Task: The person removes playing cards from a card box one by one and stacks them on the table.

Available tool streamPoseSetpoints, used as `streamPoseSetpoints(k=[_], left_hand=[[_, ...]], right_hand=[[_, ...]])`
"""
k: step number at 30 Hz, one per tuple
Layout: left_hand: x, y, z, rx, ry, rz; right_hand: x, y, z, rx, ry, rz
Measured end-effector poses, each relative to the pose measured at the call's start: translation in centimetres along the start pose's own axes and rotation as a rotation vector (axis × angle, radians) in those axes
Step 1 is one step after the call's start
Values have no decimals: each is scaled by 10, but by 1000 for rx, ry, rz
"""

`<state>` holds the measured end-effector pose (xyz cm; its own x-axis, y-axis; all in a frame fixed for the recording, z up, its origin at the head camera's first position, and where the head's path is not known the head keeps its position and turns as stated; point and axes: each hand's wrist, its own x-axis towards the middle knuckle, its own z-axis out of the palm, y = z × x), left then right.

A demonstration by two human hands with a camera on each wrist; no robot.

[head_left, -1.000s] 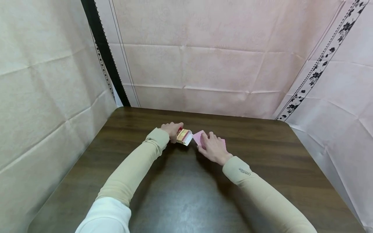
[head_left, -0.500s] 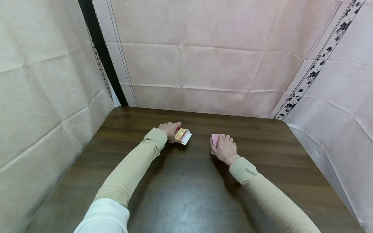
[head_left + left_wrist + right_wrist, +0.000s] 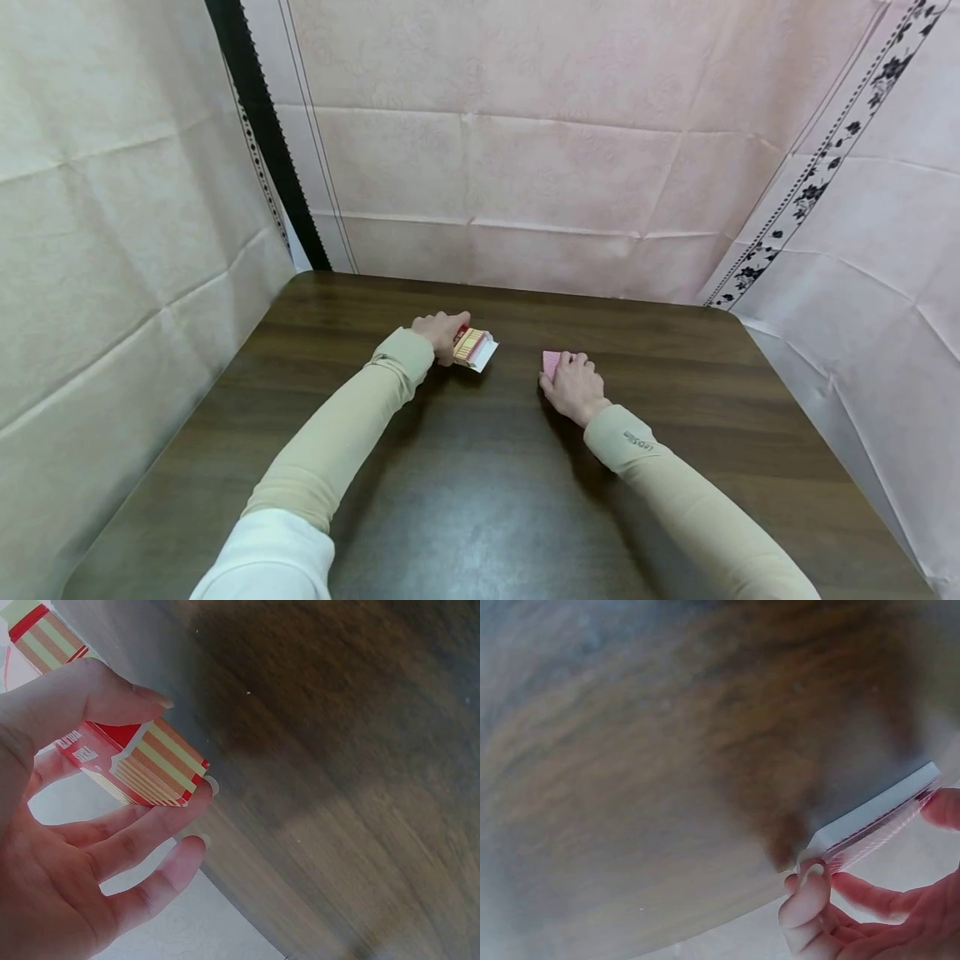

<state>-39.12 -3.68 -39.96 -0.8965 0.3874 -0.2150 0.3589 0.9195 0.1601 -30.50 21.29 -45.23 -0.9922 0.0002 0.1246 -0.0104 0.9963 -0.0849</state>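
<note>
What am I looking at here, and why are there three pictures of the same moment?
No machine here: a person works with two bare hands, wearing three cameras. The wide picture comes from a camera on the head, looking down at a dark wooden table with pale cloth hung around it. The other two come from cameras strapped to the wrists, so each shows one hand from very close.

The left hand grips a red and yellow striped card box; the left wrist view shows the thumb on top of the box and the fingers below. The right hand holds a stack of playing cards with red backs; the right wrist view shows the stack's edge pinched between fingertips. It looks to be at or just above the table. Nothing else shows on the table.
</note>
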Motion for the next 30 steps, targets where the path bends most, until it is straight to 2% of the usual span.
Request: streamPoseSetpoints(k=[10,14,16,19,23,27,30], left_hand=[[2,1,3,5,-3,6],[1,4,3,10,2,19],[1,5,2,16,5,22],[1,5,1,24,-2,24],[-2,6,-1,27,-21,23],[-2,7,-2,38,-23,32],[0,10,-2,48,-12,40]], right_hand=[[-2,3,5,-1,-17,3],[-3,2,4,-42,-14,5],[-3,2,1,-70,15,-18],[-1,-2,-7,-83,94,-118],[0,-15,-18,14,198,-352],[1,-33,-25,112,187,-555],[2,-46,-25,109,129,-629]])
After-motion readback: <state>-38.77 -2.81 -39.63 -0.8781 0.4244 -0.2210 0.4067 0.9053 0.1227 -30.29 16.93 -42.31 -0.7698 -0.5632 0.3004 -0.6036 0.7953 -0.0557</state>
